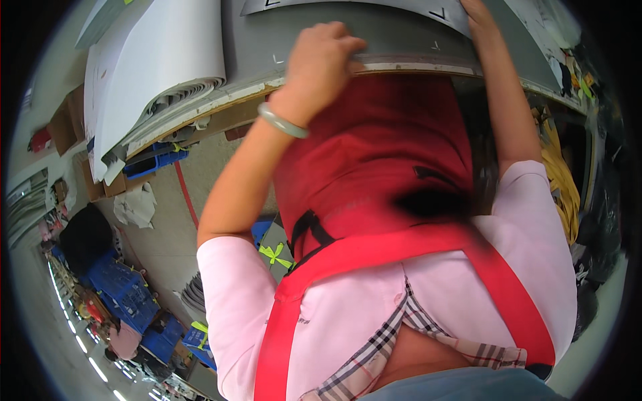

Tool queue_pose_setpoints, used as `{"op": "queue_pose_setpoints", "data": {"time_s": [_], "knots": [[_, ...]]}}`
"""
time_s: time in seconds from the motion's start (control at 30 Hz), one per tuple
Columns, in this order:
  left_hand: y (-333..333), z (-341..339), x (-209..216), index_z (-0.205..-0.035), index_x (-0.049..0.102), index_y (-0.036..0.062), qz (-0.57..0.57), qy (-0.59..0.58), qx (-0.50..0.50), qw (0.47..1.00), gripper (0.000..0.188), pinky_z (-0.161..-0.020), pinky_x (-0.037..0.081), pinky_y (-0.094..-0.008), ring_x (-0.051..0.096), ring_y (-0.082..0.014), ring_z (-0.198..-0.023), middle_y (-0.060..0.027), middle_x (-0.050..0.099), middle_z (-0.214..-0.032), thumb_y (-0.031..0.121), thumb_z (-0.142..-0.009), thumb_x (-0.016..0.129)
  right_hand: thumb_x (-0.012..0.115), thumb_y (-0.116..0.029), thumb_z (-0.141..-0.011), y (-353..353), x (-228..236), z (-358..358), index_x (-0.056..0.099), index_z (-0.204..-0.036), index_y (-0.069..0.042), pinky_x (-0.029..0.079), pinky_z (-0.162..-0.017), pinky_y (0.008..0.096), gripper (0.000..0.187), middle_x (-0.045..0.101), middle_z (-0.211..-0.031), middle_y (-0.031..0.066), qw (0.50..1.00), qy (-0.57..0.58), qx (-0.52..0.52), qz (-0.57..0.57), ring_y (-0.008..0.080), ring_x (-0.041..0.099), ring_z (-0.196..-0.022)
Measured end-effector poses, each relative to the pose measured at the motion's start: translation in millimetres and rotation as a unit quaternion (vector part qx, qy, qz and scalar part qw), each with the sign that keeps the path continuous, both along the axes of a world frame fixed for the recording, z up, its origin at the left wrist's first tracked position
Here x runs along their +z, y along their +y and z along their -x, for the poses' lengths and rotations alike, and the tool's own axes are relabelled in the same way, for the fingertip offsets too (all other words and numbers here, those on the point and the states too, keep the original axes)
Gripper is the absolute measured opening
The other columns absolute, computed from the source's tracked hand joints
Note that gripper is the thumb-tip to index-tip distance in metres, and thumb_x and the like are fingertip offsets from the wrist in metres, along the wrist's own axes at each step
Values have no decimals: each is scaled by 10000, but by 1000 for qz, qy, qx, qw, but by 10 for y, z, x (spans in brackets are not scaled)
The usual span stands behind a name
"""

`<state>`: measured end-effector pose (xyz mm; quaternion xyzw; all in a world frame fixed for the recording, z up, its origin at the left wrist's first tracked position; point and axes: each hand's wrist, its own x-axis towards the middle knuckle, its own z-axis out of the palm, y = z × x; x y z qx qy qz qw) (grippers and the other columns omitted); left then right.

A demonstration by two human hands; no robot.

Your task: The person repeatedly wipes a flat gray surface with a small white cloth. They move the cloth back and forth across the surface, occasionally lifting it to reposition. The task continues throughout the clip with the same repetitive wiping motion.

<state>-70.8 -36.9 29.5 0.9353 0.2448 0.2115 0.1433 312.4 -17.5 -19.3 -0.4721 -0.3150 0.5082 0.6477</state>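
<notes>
My left hand (326, 57) hangs over the front edge of the grey work table (254, 43). Its fingers are loosely bent and stand apart, slightly blurred, and I see nothing between them. A pale bangle circles that wrist. Just beyond lies a light grey sheet (374, 9) with black corner marks, its near edge curving up off the table top. My right hand (476, 19) closes on the right end of this sheet; the top of the picture cuts off part of the hand. Small white corner marks show on the table surface.
A big roll of white sheet material (167, 53) lies at the table's left, its layers hanging past the edge. Blue crates (127, 294) stand on the floor at lower left, near a cardboard box (100, 177). Yellow cloth (558, 180) hangs at the right below the table.
</notes>
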Motion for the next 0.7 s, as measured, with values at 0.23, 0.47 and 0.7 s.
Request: {"op": "queue_pose_setpoints", "data": {"time_s": [0.23, 0.47, 0.7], "knots": [[399, 130, 62, -1029, 759, 13, 195, 11, -16, 981, 216, -771, 533, -349, 651, -278, -813, -99, 683, -1008, 106, -839, 800, 677, -170, -1005, -71, 11, 65, 651, -1232, -52, 609, -816, 320, 257, 724, -1075, 50, 999, 32, -9, -23, 166, 715, -924], [448, 238, 34, -1059, 747, 12, 151, 3, -54, 987, 195, -790, 538, -363, 671, -294, -846, -104, 693, -1049, 82, -877, 750, 676, -176, -1007, -88, -13, 103, 650, -1247, -52, 606, -823, 319, 271, 727, -1078, 56, 999, 28, 10, -22, 163, 716, -925], [243, -274, -66, -1154, 722, 60, -51, 4, -99, 994, 276, -859, 548, -458, 682, -358, -886, -155, 681, -997, 106, -890, 656, 680, -210, -1006, -82, 73, 125, 660, -1231, -62, 596, -854, 334, 270, 732, -1079, 47, 998, 53, 4, -45, 161, 713, -935]]}}
